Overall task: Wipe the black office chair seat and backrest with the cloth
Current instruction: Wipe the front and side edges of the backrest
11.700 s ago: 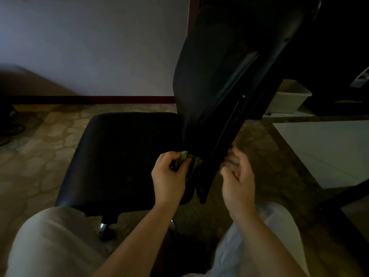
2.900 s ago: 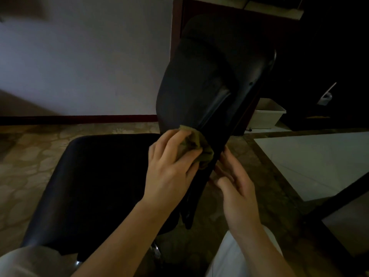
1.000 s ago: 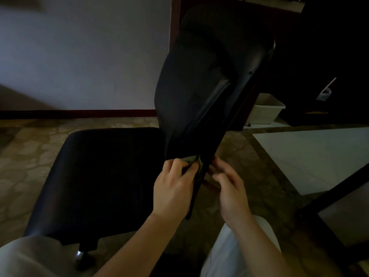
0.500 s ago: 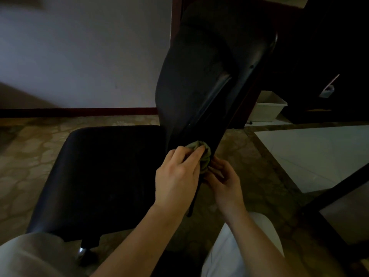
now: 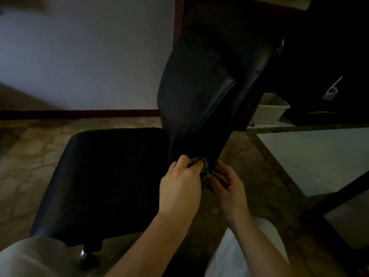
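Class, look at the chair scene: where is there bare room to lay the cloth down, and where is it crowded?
Free: the seat, bare from its front edge to the backrest; also the pale floor slab right of the chair. Crowded: the backrest's lower end, where the left hand, cloth and right hand meet.

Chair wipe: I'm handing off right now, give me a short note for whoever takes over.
Left hand: shut on the cloth, pressing it to the bottom end of the backrest.
Right hand: fingers curled at the same lower edge, beside the cloth; whether it grips the backrest cannot be told.
Chair: seat lies left of the hands, nothing on it; backrest rises above them.
Done: cannot be judged in this dim light.
Left: probably the rest of the backrest, then the seat; check both.
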{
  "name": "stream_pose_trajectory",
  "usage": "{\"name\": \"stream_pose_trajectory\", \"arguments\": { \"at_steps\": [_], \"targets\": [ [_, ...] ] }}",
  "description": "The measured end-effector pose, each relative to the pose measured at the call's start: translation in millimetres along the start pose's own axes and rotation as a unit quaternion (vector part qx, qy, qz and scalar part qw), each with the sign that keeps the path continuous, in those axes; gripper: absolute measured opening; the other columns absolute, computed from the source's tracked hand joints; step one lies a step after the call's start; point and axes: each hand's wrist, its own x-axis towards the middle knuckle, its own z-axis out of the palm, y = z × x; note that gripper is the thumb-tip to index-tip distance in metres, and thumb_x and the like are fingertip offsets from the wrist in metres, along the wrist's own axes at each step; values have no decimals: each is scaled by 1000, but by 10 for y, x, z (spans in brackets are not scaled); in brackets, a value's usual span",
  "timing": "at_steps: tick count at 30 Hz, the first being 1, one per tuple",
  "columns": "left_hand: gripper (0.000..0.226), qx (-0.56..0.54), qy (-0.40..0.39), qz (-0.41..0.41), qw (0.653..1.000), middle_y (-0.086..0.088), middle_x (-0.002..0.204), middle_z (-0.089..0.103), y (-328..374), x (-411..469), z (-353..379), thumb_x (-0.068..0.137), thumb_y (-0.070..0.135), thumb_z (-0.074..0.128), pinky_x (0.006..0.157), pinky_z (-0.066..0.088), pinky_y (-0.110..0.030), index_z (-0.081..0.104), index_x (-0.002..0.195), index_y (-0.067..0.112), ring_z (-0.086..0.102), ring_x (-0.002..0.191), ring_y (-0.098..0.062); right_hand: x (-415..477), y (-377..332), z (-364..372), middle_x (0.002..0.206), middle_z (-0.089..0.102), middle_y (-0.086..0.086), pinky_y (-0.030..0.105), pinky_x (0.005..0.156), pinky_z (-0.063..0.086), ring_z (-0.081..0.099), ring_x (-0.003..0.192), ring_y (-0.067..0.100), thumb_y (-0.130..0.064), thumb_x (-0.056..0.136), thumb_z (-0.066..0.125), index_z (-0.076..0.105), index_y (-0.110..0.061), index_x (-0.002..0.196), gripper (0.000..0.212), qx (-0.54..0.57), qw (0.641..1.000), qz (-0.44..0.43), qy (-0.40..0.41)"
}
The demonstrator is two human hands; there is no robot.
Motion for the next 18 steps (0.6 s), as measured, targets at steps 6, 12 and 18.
{"name": "stream_pose_trajectory", "arguments": {
  "at_steps": [6, 12, 18],
  "targets": [
    [25, -79, 82, 21, 993, 3, 105, 70, 85, 200, -378, 94, 14, 69, 73, 61, -30, 75, 117, 20, 68, 86, -14, -68, -74, 66, 114, 73, -15, 22, 83, 58, 69, 109, 7, -9, 98, 62, 62, -27, 127, 34, 40, 999, -27, 7],
    [30, -117, 85, 22, 989, 4, 105, 65, 265, 313, -319, 98, 26, 55, 71, 57, -22, 71, 123, 21, 61, 84, -6, -60, -98, 71, 115, 74, -7, 35, 89, 60, 70, 110, 13, -14, 97, 62, 66, -24, 124, 29, 2, 1000, -22, 16],
    [39, -67, 41, 9, 997, 0, 106, 58, 196, 67, -2, 97, 21, 63, 60, 57, -26, 59, 136, 17, 58, 82, -11, -82, -89, 58, 112, 74, -4, 39, 87, 60, 71, 106, 17, -12, 100, 60, 67, -26, 122, 28, -23, 999, -26, 23]
  ]
}}
